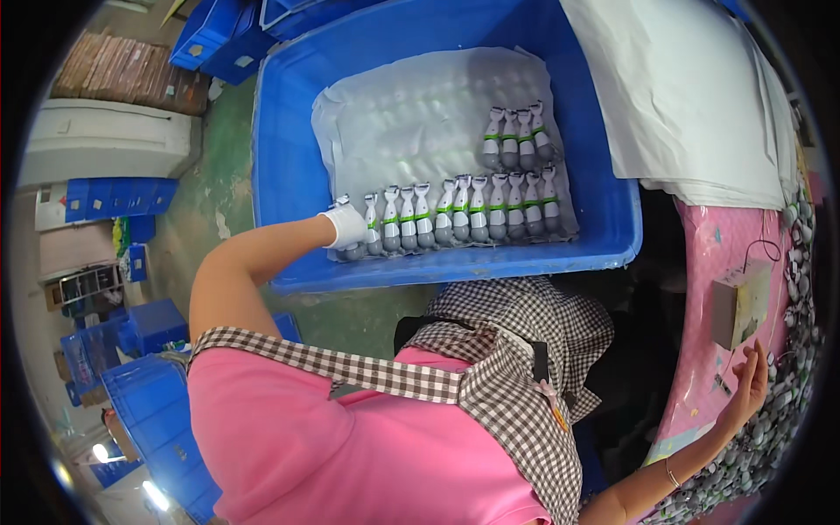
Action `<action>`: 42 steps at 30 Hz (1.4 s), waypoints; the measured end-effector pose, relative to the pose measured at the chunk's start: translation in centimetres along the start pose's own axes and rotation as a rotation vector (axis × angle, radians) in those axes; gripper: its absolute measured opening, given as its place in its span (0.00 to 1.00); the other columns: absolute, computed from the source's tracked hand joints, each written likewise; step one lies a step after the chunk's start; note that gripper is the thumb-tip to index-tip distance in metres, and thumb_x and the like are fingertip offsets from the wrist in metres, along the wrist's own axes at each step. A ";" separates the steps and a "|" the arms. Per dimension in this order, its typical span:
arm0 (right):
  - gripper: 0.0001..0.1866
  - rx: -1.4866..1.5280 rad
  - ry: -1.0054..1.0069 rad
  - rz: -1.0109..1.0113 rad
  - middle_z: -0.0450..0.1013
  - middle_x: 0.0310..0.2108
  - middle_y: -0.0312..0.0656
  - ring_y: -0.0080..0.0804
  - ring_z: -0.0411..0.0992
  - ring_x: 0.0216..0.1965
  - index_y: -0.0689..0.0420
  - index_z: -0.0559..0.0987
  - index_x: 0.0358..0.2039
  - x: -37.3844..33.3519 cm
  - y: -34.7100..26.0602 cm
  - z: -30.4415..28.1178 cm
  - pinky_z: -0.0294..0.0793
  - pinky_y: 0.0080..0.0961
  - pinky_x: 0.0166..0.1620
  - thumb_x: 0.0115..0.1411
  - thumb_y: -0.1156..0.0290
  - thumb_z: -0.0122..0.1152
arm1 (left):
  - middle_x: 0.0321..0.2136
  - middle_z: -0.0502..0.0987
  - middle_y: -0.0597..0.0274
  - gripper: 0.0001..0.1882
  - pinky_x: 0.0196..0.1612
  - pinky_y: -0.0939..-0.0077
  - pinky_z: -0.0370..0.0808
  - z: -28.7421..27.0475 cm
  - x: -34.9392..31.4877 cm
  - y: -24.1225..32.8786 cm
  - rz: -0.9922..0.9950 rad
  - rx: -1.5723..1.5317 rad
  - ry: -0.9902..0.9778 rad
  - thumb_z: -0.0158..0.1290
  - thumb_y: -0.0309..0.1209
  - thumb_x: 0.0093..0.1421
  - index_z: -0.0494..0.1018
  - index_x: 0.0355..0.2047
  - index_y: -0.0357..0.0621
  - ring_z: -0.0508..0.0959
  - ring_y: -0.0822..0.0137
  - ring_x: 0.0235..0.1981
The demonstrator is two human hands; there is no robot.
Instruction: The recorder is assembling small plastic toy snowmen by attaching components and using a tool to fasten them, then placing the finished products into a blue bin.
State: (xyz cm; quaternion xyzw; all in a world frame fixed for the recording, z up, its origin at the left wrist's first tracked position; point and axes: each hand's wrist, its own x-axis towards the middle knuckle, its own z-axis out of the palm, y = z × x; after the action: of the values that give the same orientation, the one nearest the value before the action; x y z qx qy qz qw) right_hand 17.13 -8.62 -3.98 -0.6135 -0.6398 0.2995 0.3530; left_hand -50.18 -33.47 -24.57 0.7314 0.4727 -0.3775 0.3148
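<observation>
My left hand point(346, 226), in a white glove, is closed round a grey-and-white bottle-shaped piece at the left end of a row inside a blue bin point(446, 278). The tip of this piece shows above the glove and its grey rounded end below; the rest is hidden. To its right stand several like pieces point(479, 210) with green bands, side by side on a white sheet point(394, 114). A shorter group point(518, 140) of them lies farther back at the right. Off to the right, my bare right hand point(751, 385) hangs over a pink-covered table point(704, 262), fingers apart and holding nothing.
A small box point(740, 302) with a cable sits on the table, beside a big heap of similar grey pieces point(787, 394). White sheets point(674, 96) hang over the table's far end. Blue crates point(157, 429) stand on the left, with stacked flat brown cardboard point(131, 70) behind.
</observation>
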 end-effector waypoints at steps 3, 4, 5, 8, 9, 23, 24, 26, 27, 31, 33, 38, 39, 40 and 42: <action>0.16 0.000 0.001 0.037 0.72 0.36 0.34 0.13 0.60 0.26 0.58 0.74 0.48 -0.4 0.5 -0.4 0.64 0.11 0.34 0.62 0.68 0.52 | 0.24 0.77 0.58 0.10 0.29 0.59 0.74 3.4 -0.1 -1.0 0.145 -0.066 0.213 0.51 0.29 0.45 0.78 0.29 0.48 0.78 0.53 0.27; 0.16 -0.036 -0.016 0.037 0.71 0.36 0.32 0.12 0.59 0.26 0.57 0.74 0.49 -0.4 0.6 -0.2 0.64 0.10 0.33 0.63 0.66 0.51 | 0.24 0.77 0.58 0.10 0.29 0.59 0.74 4.2 -0.3 -1.1 0.139 -0.078 0.209 0.51 0.29 0.45 0.78 0.29 0.48 0.78 0.53 0.27; 0.16 -0.038 -0.021 0.036 0.71 0.36 0.32 0.12 0.59 0.26 0.57 0.74 0.49 -0.6 0.8 -0.4 0.64 0.10 0.33 0.63 0.66 0.51 | 0.23 0.76 0.58 0.09 0.29 0.59 0.73 4.5 -0.4 -1.2 0.221 -0.006 0.338 0.50 0.29 0.46 0.78 0.28 0.48 0.77 0.54 0.27; 0.16 0.007 -0.028 0.094 0.71 0.36 0.32 0.11 0.59 0.26 0.58 0.74 0.49 -0.5 2.3 -1.1 0.64 0.10 0.33 0.63 0.66 0.51 | 0.22 0.76 0.58 0.07 0.29 0.60 0.71 4.8 -1.1 -1.4 0.261 0.030 0.542 0.49 0.29 0.47 0.77 0.25 0.48 0.76 0.55 0.26; 0.16 0.016 -0.003 0.107 0.71 0.37 0.32 0.12 0.61 0.28 0.58 0.74 0.49 -0.7 2.8 -1.7 0.65 0.10 0.33 0.63 0.66 0.51 | 0.22 0.75 0.58 0.07 0.28 0.60 0.70 4.3 -1.0 -1.6 0.232 0.001 0.624 0.49 0.29 0.47 0.77 0.24 0.48 0.75 0.55 0.26; 0.16 0.110 0.764 0.178 0.75 0.34 0.36 0.22 0.71 0.30 0.61 0.75 0.44 3.6 10.2 -8.3 0.72 0.18 0.31 0.56 0.69 0.58 | 0.60 0.54 0.41 0.44 0.59 0.44 0.54 16.5 4.7 -3.3 -0.776 -0.856 0.515 0.56 0.49 0.50 0.51 0.62 0.47 0.56 0.43 0.60; 0.17 -0.090 0.802 0.092 0.75 0.36 0.40 0.25 0.72 0.31 0.60 0.75 0.44 4.2 11.4 -9.7 0.73 0.21 0.33 0.54 0.68 0.59 | 0.60 0.54 0.41 0.44 0.59 0.44 0.54 13.4 6.0 -3.1 -0.720 -0.845 0.533 0.56 0.49 0.50 0.51 0.62 0.47 0.56 0.43 0.60; 0.18 -0.444 0.874 0.038 0.75 0.35 0.46 0.34 0.73 0.32 0.57 0.75 0.44 6.3 13.5 -11.4 0.73 0.28 0.36 0.52 0.64 0.61 | 0.59 0.55 0.42 0.42 0.59 0.47 0.54 10.9 5.7 -5.1 -0.694 -0.812 0.597 0.56 0.49 0.51 0.53 0.61 0.46 0.57 0.45 0.60; 0.18 -0.435 0.901 0.041 0.75 0.35 0.46 0.34 0.73 0.32 0.57 0.75 0.44 7.3 13.9 -11.5 0.73 0.28 0.36 0.52 0.64 0.61 | 0.59 0.56 0.43 0.41 0.59 0.48 0.55 9.5 5.7 -5.9 -0.691 -0.801 0.630 0.55 0.49 0.51 0.54 0.60 0.45 0.57 0.45 0.59; 0.21 -0.732 0.708 0.428 0.71 0.37 0.54 0.49 0.71 0.39 0.53 0.75 0.44 11.0 13.2 -9.2 0.70 0.37 0.41 0.51 0.57 0.59 | 0.57 0.59 0.45 0.37 0.58 0.53 0.56 2.6 5.1 -7.1 -0.708 -0.774 0.751 0.54 0.49 0.52 0.58 0.57 0.43 0.60 0.48 0.58; 0.20 -0.854 0.683 0.489 0.73 0.28 0.51 0.49 0.73 0.35 0.54 0.75 0.42 10.6 12.9 -8.7 0.71 0.33 0.39 0.51 0.57 0.60 | 0.56 0.60 0.46 0.35 0.58 0.56 0.57 -0.9 4.7 -7.1 -0.720 -0.765 0.795 0.53 0.49 0.52 0.59 0.56 0.42 0.61 0.50 0.57; 0.15 -0.179 1.037 -0.154 0.68 0.21 0.39 0.32 0.68 0.23 0.56 0.72 0.35 6.5 10.7 -7.3 0.67 0.26 0.28 0.58 0.57 0.55 | 0.54 0.64 0.48 0.32 0.58 0.62 0.59 -7.8 4.1 -4.3 -0.762 -0.786 0.862 0.52 0.48 0.54 0.64 0.52 0.40 0.63 0.54 0.55; 0.15 -0.176 1.029 -0.157 0.68 0.21 0.39 0.32 0.68 0.23 0.56 0.72 0.35 5.1 9.9 -6.8 0.67 0.26 0.28 0.58 0.57 0.55 | 0.53 0.65 0.49 0.31 0.57 0.63 0.59 -8.9 3.8 -3.4 -0.776 -0.796 0.871 0.51 0.48 0.54 0.65 0.51 0.39 0.64 0.54 0.54; 0.14 0.313 1.044 -0.116 0.66 0.19 0.37 0.26 0.62 0.18 0.55 0.71 0.34 3.1 8.9 -6.8 0.62 0.23 0.23 0.59 0.56 0.53 | 0.53 0.65 0.49 0.30 0.57 0.65 0.59 -10.9 3.0 -2.3 -0.784 -0.799 0.887 0.51 0.48 0.54 0.66 0.51 0.39 0.64 0.55 0.54; 0.14 0.793 1.012 -0.063 0.63 0.18 0.35 0.21 0.56 0.14 0.54 0.69 0.33 0.0 6.0 -6.3 0.58 0.19 0.19 0.61 0.55 0.51 | 0.46 0.72 0.51 0.20 0.50 0.73 0.67 -20.3 5.6 1.7 -0.362 -1.026 1.440 0.51 0.28 0.57 0.66 0.49 0.34 0.73 0.61 0.45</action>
State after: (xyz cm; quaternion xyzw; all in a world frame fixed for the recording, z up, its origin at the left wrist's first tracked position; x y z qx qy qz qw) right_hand 25.76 -8.53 -5.28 -0.4828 -0.2524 0.1762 0.8198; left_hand -41.98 -14.93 -18.64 0.4748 0.7737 0.3852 0.1660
